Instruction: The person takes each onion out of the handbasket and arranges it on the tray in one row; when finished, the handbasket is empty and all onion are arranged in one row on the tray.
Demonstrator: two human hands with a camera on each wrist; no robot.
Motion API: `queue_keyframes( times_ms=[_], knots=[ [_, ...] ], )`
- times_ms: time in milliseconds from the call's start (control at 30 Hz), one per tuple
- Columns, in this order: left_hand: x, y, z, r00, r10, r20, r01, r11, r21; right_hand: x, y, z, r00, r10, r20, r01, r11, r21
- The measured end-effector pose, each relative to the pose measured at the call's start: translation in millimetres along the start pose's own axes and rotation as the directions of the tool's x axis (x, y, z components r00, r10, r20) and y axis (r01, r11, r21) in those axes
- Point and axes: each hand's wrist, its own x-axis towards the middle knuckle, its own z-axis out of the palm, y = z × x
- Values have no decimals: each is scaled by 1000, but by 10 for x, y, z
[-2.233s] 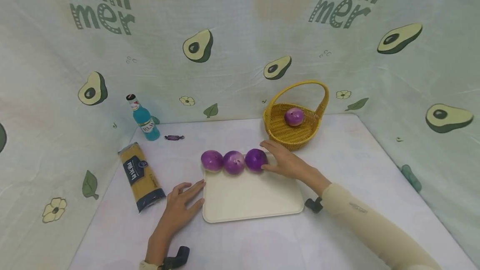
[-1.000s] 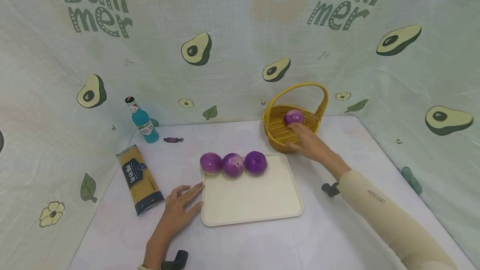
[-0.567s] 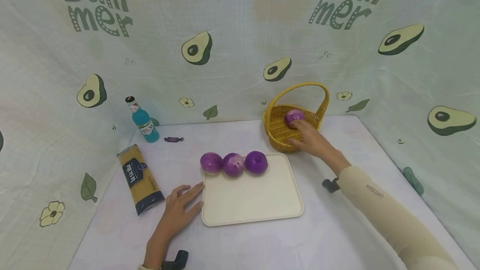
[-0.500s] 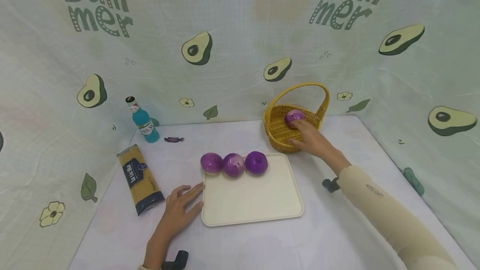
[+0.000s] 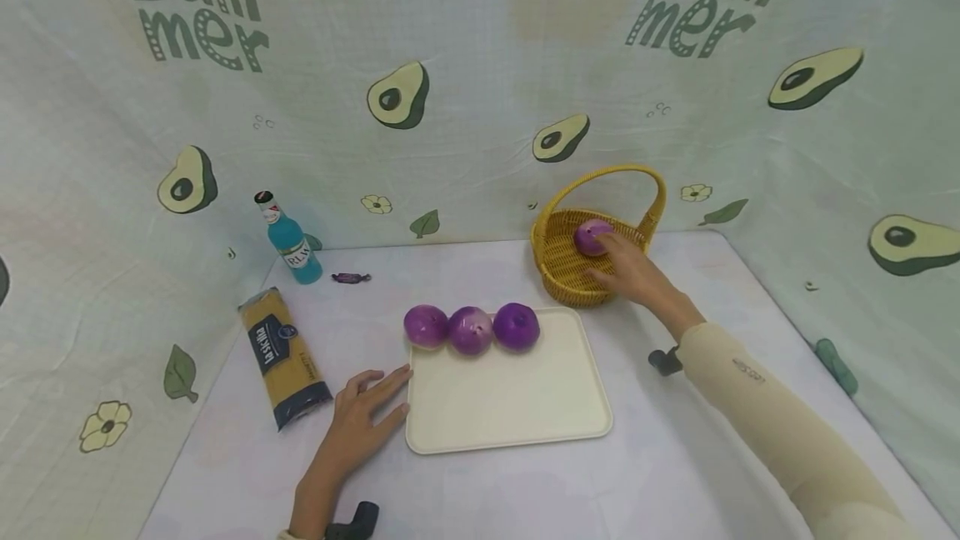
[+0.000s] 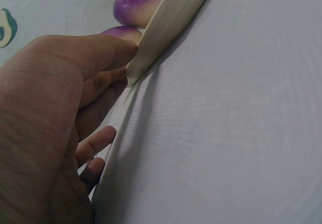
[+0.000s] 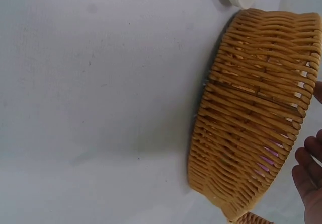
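Observation:
Three glossy, round purple vegetables, turnip-like and fading to cream underneath, sit in a row along the back edge of a cream tray (image 5: 510,398): a left one (image 5: 426,327), a middle one (image 5: 470,331) and a darker right one (image 5: 517,327). My left hand (image 5: 358,423) touches the tray's left edge with extended fingers. A fourth purple vegetable (image 5: 590,237) lies inside the yellow wicker basket (image 5: 558,261). My right hand (image 5: 637,275) reaches over the basket's front right rim, fingers beside that vegetable and partly covering it. In the right wrist view the basket wall (image 7: 251,108) hides most of the inside.
A blue bottle (image 5: 292,244) stands at the back left, a purple wrapped candy (image 5: 351,278) beside it. Left of the tray lies a pasta packet (image 5: 285,357). The basket's tall handle (image 5: 600,172) arches up near the back cloth.
My right hand has left the dark purple vegetable on the tray and moved back and right into the basket, then shifted slightly right. My left hand stays at the tray's edge.

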Motion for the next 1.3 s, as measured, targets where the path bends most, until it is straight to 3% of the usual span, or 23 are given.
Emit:
queue_keyframes(
  times_ms=[667, 967, 1300],
  knots=[
    [10, 17, 6, 1000, 1, 16, -1, 1000, -13, 152, 165, 39, 1000, 20, -15, -20, 999, -41],
    [12, 6, 27, 999, 49, -13, -49, 999, 4, 208, 222, 71, 998, 61, -11, -61, 996, -67],
    [19, -11, 16, 1000, 16, 2, -16, 1000, -1, 348, 266, 165, 997, 58, -47, -60, 997, -38]
  ],
)
